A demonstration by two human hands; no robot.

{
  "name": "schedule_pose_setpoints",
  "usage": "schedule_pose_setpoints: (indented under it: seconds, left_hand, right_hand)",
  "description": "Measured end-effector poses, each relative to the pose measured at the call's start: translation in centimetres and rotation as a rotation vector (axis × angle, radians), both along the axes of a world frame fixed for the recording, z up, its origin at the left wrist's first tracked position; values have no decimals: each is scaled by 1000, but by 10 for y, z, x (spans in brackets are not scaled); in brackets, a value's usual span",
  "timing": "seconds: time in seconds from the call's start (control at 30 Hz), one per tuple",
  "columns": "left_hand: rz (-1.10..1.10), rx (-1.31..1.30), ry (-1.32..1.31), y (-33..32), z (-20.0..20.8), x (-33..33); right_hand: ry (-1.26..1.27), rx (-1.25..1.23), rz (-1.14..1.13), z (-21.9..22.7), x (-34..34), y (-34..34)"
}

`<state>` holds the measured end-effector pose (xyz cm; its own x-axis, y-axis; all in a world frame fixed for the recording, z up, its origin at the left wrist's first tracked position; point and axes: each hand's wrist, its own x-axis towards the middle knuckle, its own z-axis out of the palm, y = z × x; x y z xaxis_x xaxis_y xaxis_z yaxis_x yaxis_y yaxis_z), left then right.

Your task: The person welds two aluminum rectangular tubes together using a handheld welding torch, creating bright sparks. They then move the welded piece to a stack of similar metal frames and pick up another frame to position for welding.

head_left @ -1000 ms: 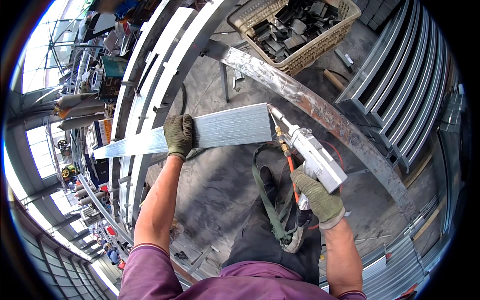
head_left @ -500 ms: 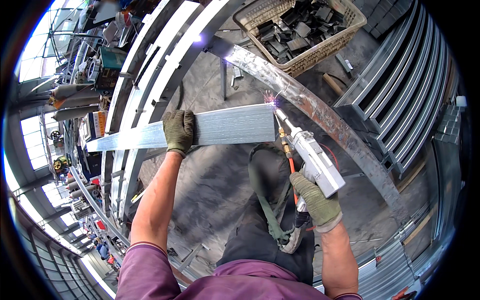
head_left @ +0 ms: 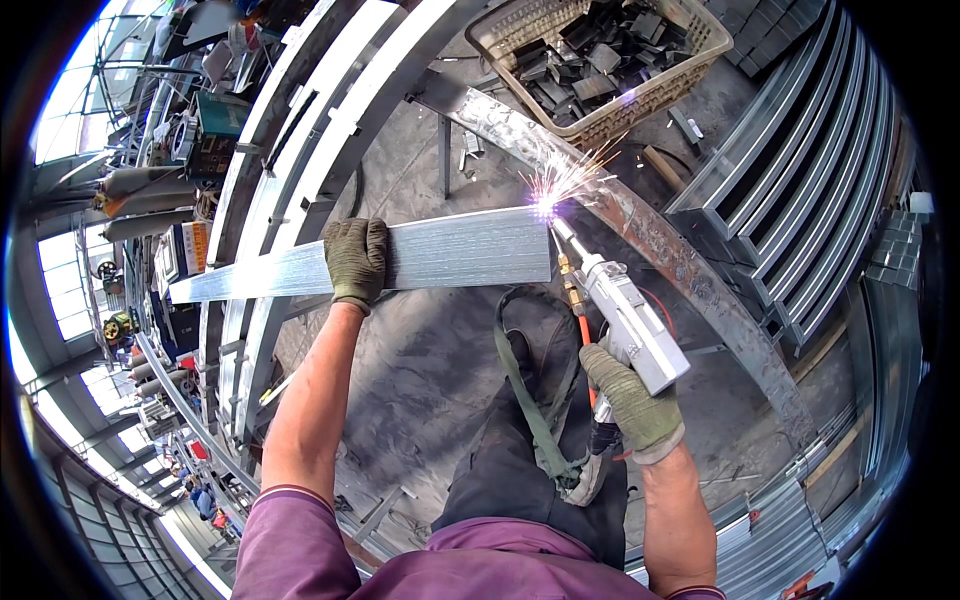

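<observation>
My left hand (head_left: 356, 262), in a green work glove, is wrapped over a long silver metal tube (head_left: 470, 250) and grips it by its middle. The tube's squared end points right. In my gloved right hand (head_left: 634, 400) is a white and silver welding gun (head_left: 632, 320), its handle enclosed by my fingers. An orange hose (head_left: 585, 345) and brass fittings run beside its nozzle. The nozzle tip meets the tube's upper right corner, where a purple-white glare throws out sparks (head_left: 548, 200). That glare hides the exact contact point.
A rusty metal beam (head_left: 560, 160) curves behind the sparks. Beyond it stands a beige plastic basket (head_left: 640, 118) of dark metal offcuts. Long metal profiles (head_left: 800, 200) are stacked at right; pale beams (head_left: 330, 150) rise at left. A green strap (head_left: 545, 445) hangs over my legs.
The sparks at the tube's corner have grown much bigger and brighter, spraying up and to the right. Both hands, the tube and the welding gun stay almost in place.
</observation>
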<state>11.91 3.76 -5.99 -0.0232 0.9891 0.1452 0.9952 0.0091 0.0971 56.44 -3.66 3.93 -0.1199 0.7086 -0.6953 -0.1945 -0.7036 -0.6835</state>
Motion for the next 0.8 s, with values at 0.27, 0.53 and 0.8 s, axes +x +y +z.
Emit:
schedule_pose_setpoints:
  seconds: [0.27, 0.53, 0.8]
  left_hand:
    - [14, -13, -5, 0, -1, -1]
    - [14, -6, 3, 1, -1, -1]
    - [23, -24, -3, 0, -2, -2]
  right_hand:
    - [-48, 73, 39, -8, 1, -5]
    - [-48, 64, 41, -7, -1, -2]
    - [-36, 61, 32, -8, -1, -5]
